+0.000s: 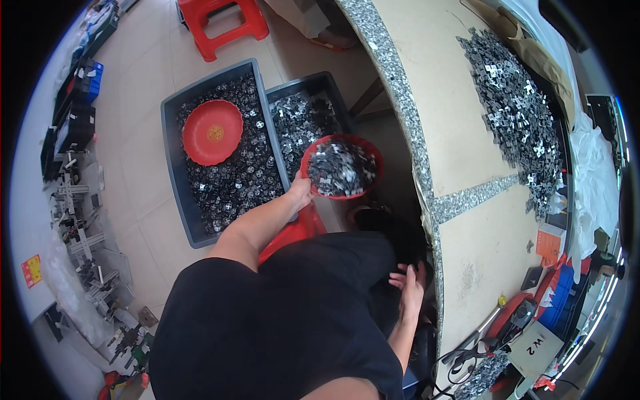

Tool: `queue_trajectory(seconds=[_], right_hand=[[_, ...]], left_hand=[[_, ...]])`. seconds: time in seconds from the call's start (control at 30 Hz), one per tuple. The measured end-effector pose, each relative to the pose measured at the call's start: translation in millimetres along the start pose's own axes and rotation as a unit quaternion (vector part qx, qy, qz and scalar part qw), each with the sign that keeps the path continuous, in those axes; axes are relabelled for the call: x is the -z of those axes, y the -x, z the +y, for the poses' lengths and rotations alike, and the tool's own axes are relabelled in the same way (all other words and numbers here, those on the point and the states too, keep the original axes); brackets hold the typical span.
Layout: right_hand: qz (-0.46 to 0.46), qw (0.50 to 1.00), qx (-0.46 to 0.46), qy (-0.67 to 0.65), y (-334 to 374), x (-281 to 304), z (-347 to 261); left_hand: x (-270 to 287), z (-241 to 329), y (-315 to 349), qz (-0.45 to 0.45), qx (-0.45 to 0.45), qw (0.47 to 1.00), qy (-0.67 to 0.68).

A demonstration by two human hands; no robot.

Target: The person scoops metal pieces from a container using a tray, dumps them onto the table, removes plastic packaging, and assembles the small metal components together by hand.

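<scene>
My left hand (pixel 301 189) is closed on the rim of a red scalloped plate (pixel 381 162). A heap of small dark and silvery metal parts (pixel 342 167) fills that plate, blurred by motion. It is held over the near end of a dark bin (pixel 337 90) holding similar loose parts. My right hand (pixel 411 283) hangs low beside the table edge, fingers apart, with nothing visible in it. Left of the held plate stands a large grey bin (pixel 175 167) full of small round black pieces. A second red plate (pixel 213 132) lies on top of those pieces.
A table with a speckled stone edge (pixel 400 87) runs along my right. Many flat metal parts (pixel 513 107) are piled on it. Red stools stand at the far side (pixel 257 30) and beneath me (pixel 293 232). Metal fixtures (pixel 83 233) line the left.
</scene>
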State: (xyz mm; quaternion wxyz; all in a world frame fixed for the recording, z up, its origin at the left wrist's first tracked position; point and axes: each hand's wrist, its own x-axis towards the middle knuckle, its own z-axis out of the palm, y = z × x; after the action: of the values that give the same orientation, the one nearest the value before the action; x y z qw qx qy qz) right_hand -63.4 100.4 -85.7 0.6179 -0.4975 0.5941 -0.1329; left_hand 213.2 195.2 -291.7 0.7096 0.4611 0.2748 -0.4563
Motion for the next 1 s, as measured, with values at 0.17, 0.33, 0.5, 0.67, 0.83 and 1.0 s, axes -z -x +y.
queue_trajectory(seconds=[0.17, 0.33, 0.5, 0.67, 0.83, 1.0], right_hand=[[0.047, 0.998, -0.034, 0.014, 18, 12, 5], [0.047, 0.997, -0.058, 0.027, 30, 17, 7], [-0.001, 0.991, -0.039, 0.126, 44, 11, 7], [-0.071, 0.984, 0.007, 0.163, 51, -10, -25], [-0.079, 0.979, 0.047, 0.182, 44, -23, -43], [-0.151, 0.92, 0.182, 0.314, 49, -54, -89]], left_hand=[[3, -7, -38, 0.109, 0.15, 0.968, 0.167], [38, -2, -119, 0.118, 0.246, 0.899, 0.344], [14, 23, -94, 0.163, 0.189, 0.928, 0.277], [30, 18, -92, 0.062, 0.258, 0.938, 0.222], [25, 39, -69, 0.0, 0.36, 0.914, 0.186], [19, 21, -19, -0.019, 0.248, 0.964, 0.095]])
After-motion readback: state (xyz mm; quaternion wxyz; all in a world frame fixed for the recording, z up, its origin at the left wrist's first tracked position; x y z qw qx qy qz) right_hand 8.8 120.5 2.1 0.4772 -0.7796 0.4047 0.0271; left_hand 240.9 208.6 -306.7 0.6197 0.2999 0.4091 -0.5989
